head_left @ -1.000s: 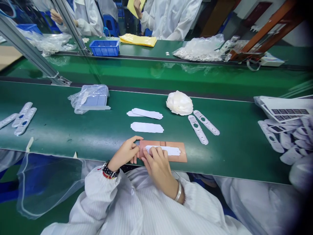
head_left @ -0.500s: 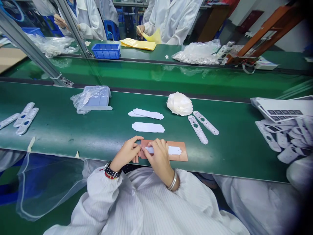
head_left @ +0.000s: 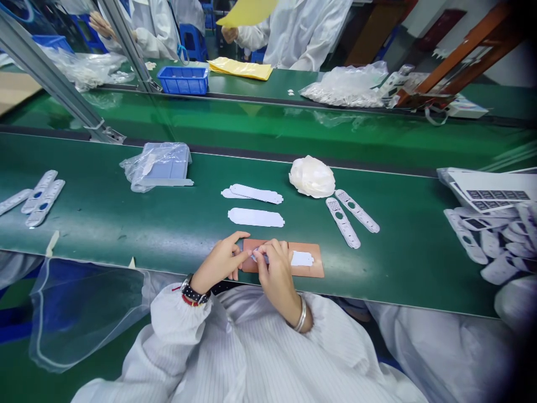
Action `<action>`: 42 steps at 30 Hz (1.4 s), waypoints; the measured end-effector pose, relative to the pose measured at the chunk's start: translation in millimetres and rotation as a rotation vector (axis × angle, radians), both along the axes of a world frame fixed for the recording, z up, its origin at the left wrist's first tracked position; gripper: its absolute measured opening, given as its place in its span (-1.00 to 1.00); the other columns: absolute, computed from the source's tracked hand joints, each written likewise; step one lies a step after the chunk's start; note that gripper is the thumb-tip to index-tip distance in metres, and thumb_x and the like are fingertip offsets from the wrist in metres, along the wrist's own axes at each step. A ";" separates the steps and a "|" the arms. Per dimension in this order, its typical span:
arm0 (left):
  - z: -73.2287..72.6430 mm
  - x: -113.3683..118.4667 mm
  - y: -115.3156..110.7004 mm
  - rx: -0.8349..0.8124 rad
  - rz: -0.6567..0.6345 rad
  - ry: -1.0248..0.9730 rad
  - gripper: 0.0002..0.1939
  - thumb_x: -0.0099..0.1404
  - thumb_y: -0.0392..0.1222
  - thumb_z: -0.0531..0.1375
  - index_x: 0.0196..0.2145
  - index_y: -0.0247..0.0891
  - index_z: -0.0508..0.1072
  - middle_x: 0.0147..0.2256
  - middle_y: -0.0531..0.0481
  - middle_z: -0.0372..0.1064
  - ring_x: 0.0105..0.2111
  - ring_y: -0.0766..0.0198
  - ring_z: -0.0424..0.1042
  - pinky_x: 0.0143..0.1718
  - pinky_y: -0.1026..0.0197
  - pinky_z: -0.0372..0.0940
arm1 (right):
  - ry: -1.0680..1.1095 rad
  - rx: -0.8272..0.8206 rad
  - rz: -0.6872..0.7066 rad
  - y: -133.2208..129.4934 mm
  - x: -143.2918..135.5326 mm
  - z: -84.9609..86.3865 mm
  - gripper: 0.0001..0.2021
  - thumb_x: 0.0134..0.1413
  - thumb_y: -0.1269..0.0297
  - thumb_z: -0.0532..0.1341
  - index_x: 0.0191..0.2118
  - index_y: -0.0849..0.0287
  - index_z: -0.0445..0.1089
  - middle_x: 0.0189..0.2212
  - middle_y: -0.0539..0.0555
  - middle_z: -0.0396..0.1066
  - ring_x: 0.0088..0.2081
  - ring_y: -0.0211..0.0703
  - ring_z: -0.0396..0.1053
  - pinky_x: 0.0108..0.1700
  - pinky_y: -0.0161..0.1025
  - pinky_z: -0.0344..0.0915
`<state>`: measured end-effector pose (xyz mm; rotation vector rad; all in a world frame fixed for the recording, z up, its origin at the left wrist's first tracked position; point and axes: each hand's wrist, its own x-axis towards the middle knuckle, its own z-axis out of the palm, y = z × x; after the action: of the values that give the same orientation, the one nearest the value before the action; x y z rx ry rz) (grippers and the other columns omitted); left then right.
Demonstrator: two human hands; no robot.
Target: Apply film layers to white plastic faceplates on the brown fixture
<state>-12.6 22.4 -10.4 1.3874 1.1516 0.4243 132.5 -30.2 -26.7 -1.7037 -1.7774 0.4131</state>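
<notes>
A white die-cut strip [head_left: 302, 258] lies lengthwise on a copper-coloured plate [head_left: 316, 270] at the table's front edge. My right hand [head_left: 276, 267] bends over the plate, thumb and fingertips pinched at the strip's left part, most of which it covers. From the left, my left hand [head_left: 223, 258] reaches to that same end; its thumb tip meets the right fingers there, while the index finger stretches apart along the plate's corner. Just beyond the plate lies another white strip [head_left: 255, 217], with two overlapping strips [head_left: 257, 193] behind it.
A crumpled white pile [head_left: 311, 176] stands behind two grey remote-control-like panels [head_left: 343, 223]. Further panels lie left [head_left: 45, 202] and in a heap [head_left: 495, 246] at right. A plastic-wrapped stack [head_left: 168, 162] sits back left. Co-workers in white coats [head_left: 304, 33] are across the bench.
My left thumb has moved right to meet the right hand's fingertips at the strip's end. Across the bench, a person's hand has raised a yellow sheet.
</notes>
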 end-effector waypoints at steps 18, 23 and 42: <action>-0.9 -0.1 -0.2 0.019 -0.018 0.014 -0.59 0.31 -0.04 0.07 0.06 -0.23 0.24 -0.64 0.23 0.22 -0.78 0.40 0.30 -0.77 0.41 0.19 | 0.124 -0.087 0.015 -2.6 15.5 5.6 -0.80 0.25 0.36 0.01 -0.43 0.14 0.19 -0.39 0.01 0.27 -0.28 -0.12 0.15 -0.23 -0.16 0.04; -0.3 -0.6 -0.1 0.024 -0.025 0.015 -0.59 0.30 -0.05 0.08 0.06 -0.24 0.25 -0.63 0.23 0.23 -0.77 0.40 0.30 -0.76 0.42 0.19 | 0.137 -0.090 0.040 -1.8 18.2 7.3 -0.79 0.25 0.34 0.01 -0.44 0.14 0.20 -0.41 0.00 0.26 -0.29 -0.14 0.16 -0.21 -0.16 0.07; 5.6 3.4 1.5 -0.004 -0.010 0.098 -0.61 0.20 -0.26 0.10 0.01 -0.19 0.26 -0.68 0.27 0.20 -0.79 0.38 0.31 -0.81 0.45 0.13 | -0.236 -0.035 -0.108 -3.2 67.1 6.7 -0.76 0.22 0.28 -0.01 -0.46 0.14 0.24 -0.41 0.11 0.29 -0.30 -0.03 0.12 -0.29 -0.13 0.05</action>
<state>-9.2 23.9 -4.8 1.4228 1.2234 0.3501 199.5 -33.4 -19.9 -1.9296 -1.8396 0.2042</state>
